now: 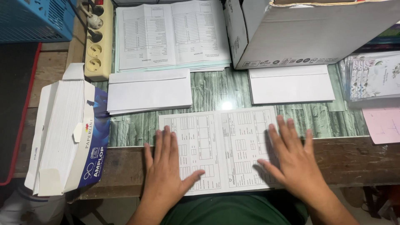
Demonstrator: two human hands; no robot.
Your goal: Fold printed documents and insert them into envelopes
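A white printed form sheet (221,141) with tables lies flat at the near edge of the desk, a fold line down its middle. My left hand (164,166) rests flat on the sheet's left half, fingers spread, holding nothing. My right hand (291,156) lies flat on the right half, fingers apart as well. Both palms press the paper against the desk top.
A stack of white envelopes (148,91) lies behind the sheet, another (289,85) to the right. An opened envelope box (66,133) sits at the left, a pile of forms (171,35), a power strip (98,41) and a cardboard box (308,31) behind. Floral cards (373,77) are far right.
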